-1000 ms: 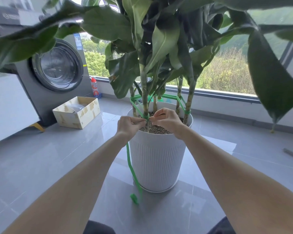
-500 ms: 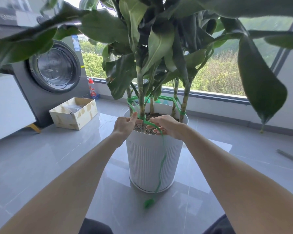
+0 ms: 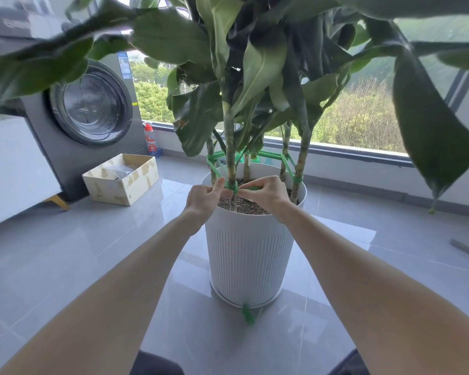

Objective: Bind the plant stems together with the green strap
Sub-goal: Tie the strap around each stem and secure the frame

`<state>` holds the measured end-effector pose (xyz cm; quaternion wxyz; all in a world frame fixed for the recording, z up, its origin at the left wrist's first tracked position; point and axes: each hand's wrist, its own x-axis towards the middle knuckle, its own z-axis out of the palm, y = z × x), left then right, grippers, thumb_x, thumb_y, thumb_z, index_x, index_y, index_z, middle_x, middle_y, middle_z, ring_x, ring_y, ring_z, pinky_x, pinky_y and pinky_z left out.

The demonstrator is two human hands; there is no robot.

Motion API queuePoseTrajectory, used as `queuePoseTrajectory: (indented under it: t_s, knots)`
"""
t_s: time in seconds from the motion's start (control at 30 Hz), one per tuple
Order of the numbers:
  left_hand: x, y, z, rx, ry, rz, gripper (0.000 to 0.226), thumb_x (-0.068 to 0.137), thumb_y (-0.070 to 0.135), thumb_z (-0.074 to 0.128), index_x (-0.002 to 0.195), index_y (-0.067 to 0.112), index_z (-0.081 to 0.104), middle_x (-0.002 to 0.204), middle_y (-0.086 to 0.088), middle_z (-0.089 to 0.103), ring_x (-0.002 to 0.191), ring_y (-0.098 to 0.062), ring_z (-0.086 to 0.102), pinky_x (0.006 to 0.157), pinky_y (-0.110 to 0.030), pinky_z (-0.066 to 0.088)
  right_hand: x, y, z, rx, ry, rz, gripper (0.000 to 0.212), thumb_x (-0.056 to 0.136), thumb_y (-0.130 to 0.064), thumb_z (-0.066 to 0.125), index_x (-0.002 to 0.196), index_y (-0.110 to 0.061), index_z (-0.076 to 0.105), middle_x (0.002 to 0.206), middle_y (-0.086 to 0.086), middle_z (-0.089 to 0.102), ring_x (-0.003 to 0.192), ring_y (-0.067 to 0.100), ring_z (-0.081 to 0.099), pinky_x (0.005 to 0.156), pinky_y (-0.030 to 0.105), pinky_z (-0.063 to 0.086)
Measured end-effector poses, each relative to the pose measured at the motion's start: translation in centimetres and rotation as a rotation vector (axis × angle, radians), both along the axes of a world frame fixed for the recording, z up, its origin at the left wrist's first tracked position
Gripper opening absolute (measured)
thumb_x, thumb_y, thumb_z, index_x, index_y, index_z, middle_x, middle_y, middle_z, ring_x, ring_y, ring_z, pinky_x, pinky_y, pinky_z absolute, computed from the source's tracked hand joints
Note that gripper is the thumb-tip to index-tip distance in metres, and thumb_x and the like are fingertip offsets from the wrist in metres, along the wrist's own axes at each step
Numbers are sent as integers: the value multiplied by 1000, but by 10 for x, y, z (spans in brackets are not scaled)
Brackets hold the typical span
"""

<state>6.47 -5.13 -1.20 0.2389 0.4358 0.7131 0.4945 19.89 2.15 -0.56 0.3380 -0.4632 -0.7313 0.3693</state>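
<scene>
On my feed both hands meet at the front stem (image 3: 230, 158) of the potted plant, just above the soil (image 3: 244, 205). The green strap (image 3: 231, 185) is wound round that stem there. From it the strap runs back to the left stem (image 3: 211, 158), across the rear, and down to a wrap on the right stem (image 3: 298, 169).

The left hand (image 3: 205, 197) pinches the strap between thumb and fingertips on the stem's left side. The right hand (image 3: 266, 193) pinches it on the right, fingers curled, with a short green length showing under them.

A strap end (image 3: 248, 316) lies on the grey floor (image 3: 92, 253), touching the base of the ribbed white pot (image 3: 249, 253) (I cannot tell how it joins the part in the hands).

To the left stands a grey washing machine (image 3: 90, 112). In front of it is an open cardboard box (image 3: 122, 178), and a red-capped bottle (image 3: 150, 142) sits by the window sill.
</scene>
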Motion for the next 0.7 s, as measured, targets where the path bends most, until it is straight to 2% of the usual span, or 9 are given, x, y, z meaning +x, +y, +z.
queuePoseTrajectory:
  t_s: [0.1, 0.2, 0.27, 0.37, 0.5, 0.6, 0.7]
  knots:
    - [-1, 1, 0, 13, -1, -3, 43, 97, 44, 43, 99, 14, 75, 105, 1, 66, 95, -13, 50, 82, -24, 31, -3, 1, -1, 4, -19, 5, 25, 76, -30, 79, 97, -18, 77, 91, -2, 72, 81, 10, 61, 71, 21, 50]
    - [-3, 1, -1, 4, -16, -6, 44, 97, 45, 44, 97, 15, 76, 114, -3, 68, 99, -16, 51, 83, -25, 32, -4, 2, -1, -13, -23, 35, 21, 79, -29, 76, 98, -20, 76, 92, -4, 72, 84, 11, 61, 74, 23, 50]
    - [-3, 1, 0, 4, -47, -14, 43, 96, 45, 45, 95, 15, 76, 109, -3, 69, 97, -15, 50, 87, -29, 37, -3, 3, -1, -14, -21, 42, 20, 79, -29, 76, 98, -21, 77, 92, -4, 73, 82, 9, 61, 74, 23, 50]
    - [-6, 3, 0, 4, -92, 3, 39, 96, 41, 48, 86, 17, 76, 83, 5, 64, 90, -14, 49, 95, -34, 42, -3, 5, -2, -16, -11, 42, 20, 78, -30, 77, 96, -21, 77, 89, -4, 73, 80, 9, 59, 73, 26, 51]
    - [-6, 8, -4, 50, -50, 81, 30, 95, 32, 53, 88, 14, 77, 91, -1, 70, 86, -13, 55, 86, -28, 46, -5, 6, -6, -12, 17, 24, 16, 77, -30, 77, 92, -24, 78, 84, -2, 75, 76, 12, 58, 69, 30, 51]
    - [-5, 12, -6, 62, 46, 144, 24, 90, 32, 61, 87, 13, 77, 88, -5, 72, 84, -18, 59, 82, -31, 51, -8, 6, -8, 2, 12, -2, 14, 78, -30, 77, 91, -25, 78, 81, -4, 75, 73, 12, 59, 68, 32, 53]
    - [-7, 14, -6, 66, 51, 165, 23, 85, 32, 67, 88, 11, 77, 82, -7, 72, 82, -20, 62, 77, -32, 52, -8, 7, -7, 10, 8, 4, 14, 80, -27, 75, 93, -23, 78, 83, -4, 74, 68, 8, 55, 60, 24, 45]
